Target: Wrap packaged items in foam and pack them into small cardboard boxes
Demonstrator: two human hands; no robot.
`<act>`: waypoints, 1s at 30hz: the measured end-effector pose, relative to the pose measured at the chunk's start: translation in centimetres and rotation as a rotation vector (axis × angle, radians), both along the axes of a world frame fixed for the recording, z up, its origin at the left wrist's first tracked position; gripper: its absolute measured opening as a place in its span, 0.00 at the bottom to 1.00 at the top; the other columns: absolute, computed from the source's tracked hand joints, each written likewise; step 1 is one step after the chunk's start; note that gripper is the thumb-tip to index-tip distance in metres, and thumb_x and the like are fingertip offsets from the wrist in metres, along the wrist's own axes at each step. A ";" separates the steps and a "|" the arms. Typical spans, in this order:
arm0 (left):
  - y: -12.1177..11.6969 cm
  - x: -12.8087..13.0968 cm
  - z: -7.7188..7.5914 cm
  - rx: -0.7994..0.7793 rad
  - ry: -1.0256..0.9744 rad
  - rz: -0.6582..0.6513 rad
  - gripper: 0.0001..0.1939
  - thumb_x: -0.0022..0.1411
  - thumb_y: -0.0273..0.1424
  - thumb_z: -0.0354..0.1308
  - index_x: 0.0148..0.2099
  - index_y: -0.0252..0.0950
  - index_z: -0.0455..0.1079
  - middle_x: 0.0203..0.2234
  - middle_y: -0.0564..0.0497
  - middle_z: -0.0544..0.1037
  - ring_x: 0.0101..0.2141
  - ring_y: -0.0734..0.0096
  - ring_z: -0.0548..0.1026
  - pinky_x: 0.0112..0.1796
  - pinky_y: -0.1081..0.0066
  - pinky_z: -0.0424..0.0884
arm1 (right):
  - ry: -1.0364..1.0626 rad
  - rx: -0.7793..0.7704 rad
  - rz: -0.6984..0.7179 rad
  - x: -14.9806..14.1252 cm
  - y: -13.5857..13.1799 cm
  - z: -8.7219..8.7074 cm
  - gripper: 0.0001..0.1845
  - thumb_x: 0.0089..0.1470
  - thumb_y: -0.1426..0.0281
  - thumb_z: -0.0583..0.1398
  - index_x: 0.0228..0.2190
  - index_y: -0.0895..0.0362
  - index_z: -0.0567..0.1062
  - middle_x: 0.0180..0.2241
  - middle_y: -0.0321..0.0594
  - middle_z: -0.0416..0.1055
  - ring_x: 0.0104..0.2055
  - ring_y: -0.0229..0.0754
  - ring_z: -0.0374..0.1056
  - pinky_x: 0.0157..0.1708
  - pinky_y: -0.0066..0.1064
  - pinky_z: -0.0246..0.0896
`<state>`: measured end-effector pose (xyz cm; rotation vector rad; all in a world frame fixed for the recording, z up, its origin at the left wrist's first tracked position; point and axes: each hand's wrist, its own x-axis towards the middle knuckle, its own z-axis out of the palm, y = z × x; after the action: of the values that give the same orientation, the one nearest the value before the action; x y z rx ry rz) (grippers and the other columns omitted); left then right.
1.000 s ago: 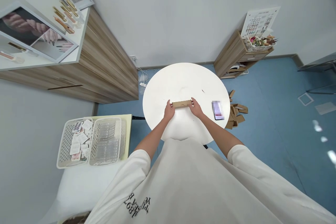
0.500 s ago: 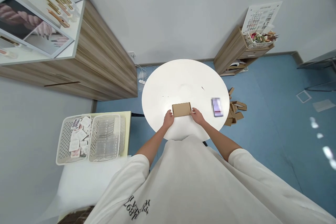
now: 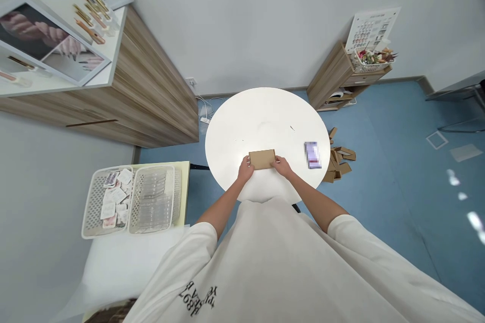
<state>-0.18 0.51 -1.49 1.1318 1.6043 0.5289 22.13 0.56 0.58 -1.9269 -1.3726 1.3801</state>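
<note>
A small flat brown cardboard box (image 3: 262, 159) is in front of me at the near part of the round white table (image 3: 261, 106). Its lid looks closed. My left hand (image 3: 246, 169) grips the box's left end, thumb along the near corner. At the opposite end my right hand (image 3: 282, 165) holds the box, fingers curled round the side. To the right on the same table lies a phone-sized purple item (image 3: 312, 155), blurred by pixels. A small dark thin object (image 3: 292, 128) rests farther back on the tabletop.
Several brown cardboard boxes (image 3: 338, 161) are piled on the floor right of the table. White baskets, one of packets (image 3: 113, 197) and one of clear plastic cases (image 3: 151, 199), stand on a side table at left. Wooden cabinets (image 3: 159, 75) flank the wall.
Both hands have closed in further on the box's ends, the right hand now reaching over its near corner. The view has shifted slightly.
</note>
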 end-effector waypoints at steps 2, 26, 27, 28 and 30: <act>-0.1 0.1 0.4 0.009 -0.012 0.011 0.34 0.59 0.25 0.57 0.67 0.40 0.56 0.60 0.42 0.70 0.52 0.62 0.75 0.49 0.64 0.73 | 0.016 0.002 -0.034 0.2 -0.1 0.2 0.19 0.51 0.65 0.59 0.44 0.56 0.77 0.47 0.44 0.76 0.43 0.47 0.73 0.42 0.36 0.69; -2.1 26.6 5.7 0.251 -0.093 -0.252 0.30 0.61 0.30 0.60 0.65 0.40 0.60 0.62 0.42 0.67 0.54 0.59 0.73 0.52 0.61 0.72 | -0.273 0.290 -0.416 25.6 -7.5 2.9 0.27 0.52 0.63 0.55 0.53 0.54 0.74 0.50 0.47 0.71 0.52 0.51 0.67 0.56 0.45 0.62; -2.4 28.2 5.7 0.258 -0.107 -0.267 0.30 0.61 0.30 0.60 0.65 0.40 0.60 0.62 0.42 0.67 0.54 0.59 0.73 0.52 0.60 0.72 | -0.298 0.282 -0.425 27.1 -8.2 3.1 0.27 0.53 0.62 0.55 0.53 0.54 0.74 0.50 0.47 0.71 0.52 0.52 0.67 0.57 0.46 0.62; -2.7 29.8 5.7 0.261 -0.121 -0.283 0.30 0.61 0.29 0.60 0.65 0.40 0.60 0.62 0.42 0.68 0.54 0.59 0.73 0.52 0.60 0.72 | -0.317 0.273 -0.439 28.6 -8.9 3.3 0.27 0.53 0.62 0.55 0.54 0.54 0.74 0.50 0.48 0.71 0.52 0.53 0.66 0.57 0.46 0.61; -3.4 32.9 5.6 0.256 -0.134 -0.320 0.30 0.60 0.27 0.59 0.64 0.38 0.61 0.61 0.41 0.68 0.53 0.58 0.74 0.52 0.60 0.72 | -0.344 0.265 -0.477 31.4 -10.2 3.5 0.27 0.54 0.61 0.55 0.54 0.56 0.74 0.50 0.49 0.71 0.51 0.53 0.67 0.56 0.46 0.62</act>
<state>32.73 -2.86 4.11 1.4805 1.2327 0.5940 53.50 -9.67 4.05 -2.1798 -1.0609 0.6356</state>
